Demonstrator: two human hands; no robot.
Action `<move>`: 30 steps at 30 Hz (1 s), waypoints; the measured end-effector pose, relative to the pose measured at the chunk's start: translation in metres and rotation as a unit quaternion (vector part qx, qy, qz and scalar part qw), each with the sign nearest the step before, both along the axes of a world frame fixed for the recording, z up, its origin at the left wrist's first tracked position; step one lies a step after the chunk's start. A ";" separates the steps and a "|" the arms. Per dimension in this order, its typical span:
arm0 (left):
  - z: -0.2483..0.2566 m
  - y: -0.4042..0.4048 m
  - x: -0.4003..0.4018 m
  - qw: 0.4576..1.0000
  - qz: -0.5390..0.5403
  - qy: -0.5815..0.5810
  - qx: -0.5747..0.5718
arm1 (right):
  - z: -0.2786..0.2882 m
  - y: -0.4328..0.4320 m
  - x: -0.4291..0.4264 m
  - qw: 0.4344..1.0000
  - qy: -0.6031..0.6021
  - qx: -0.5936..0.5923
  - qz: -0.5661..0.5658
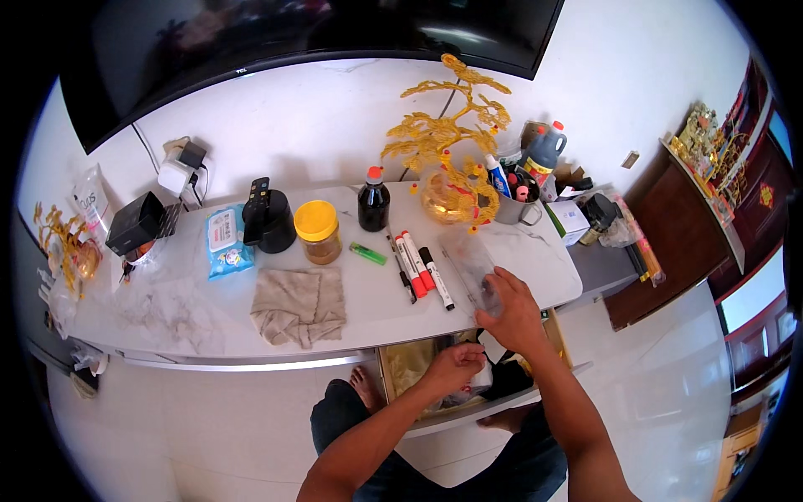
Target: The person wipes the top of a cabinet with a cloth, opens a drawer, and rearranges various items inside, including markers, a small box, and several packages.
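Observation:
My right hand [515,309] grips the near end of a clear plastic case [467,263], which lies on the white marble-patterned top of a cabinet [395,320]. The thumb and fingers are spread to either side of it. Below the cabinet edge, my left hand [458,369] hovers over a pulled-out drawer [395,370] with its fingers curled; whether it holds something is hard to see. Plastic bags and a black item [509,379] fill the drawer. Left of the case lie a black-capped marker [437,279], two red-and-white markers [413,263] and a black pen [403,271].
A green lighter [368,253], dark bottle [374,204], yellow-lidded jar [318,232], beige cloth [300,306] and wipes pack [229,241] stand or lie leftward. Behind are a golden ornamental tree [448,194] and a metal pot [515,210]. A television [301,37] hangs above.

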State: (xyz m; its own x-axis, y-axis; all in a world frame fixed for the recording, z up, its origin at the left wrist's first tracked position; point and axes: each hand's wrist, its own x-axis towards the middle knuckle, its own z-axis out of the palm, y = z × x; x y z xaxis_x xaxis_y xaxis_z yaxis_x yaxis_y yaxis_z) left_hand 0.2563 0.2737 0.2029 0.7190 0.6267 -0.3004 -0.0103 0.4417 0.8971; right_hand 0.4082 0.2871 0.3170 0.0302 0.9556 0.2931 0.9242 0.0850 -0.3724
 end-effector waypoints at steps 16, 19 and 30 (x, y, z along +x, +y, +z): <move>-0.003 -0.001 -0.005 1.000 -0.005 -0.004 -0.010 | 0.011 0.033 -0.063 0.998 -0.007 -0.035 0.058; 0.003 -0.001 -0.005 1.000 -0.006 -0.012 -0.016 | 0.001 0.047 -0.059 0.995 -0.060 -0.062 0.043; 0.004 -0.003 -0.007 0.999 0.010 -0.018 0.029 | 0.002 0.061 -0.059 0.998 0.025 -0.050 0.024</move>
State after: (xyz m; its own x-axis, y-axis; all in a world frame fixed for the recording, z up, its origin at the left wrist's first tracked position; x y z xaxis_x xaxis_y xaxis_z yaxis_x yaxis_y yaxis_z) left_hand 0.2495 0.2704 0.2067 0.7161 0.6565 -0.2370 -0.0520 0.3888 0.9198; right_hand 0.3490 0.3485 0.3193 -0.0049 0.9809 0.1947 0.9001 0.0891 -0.4265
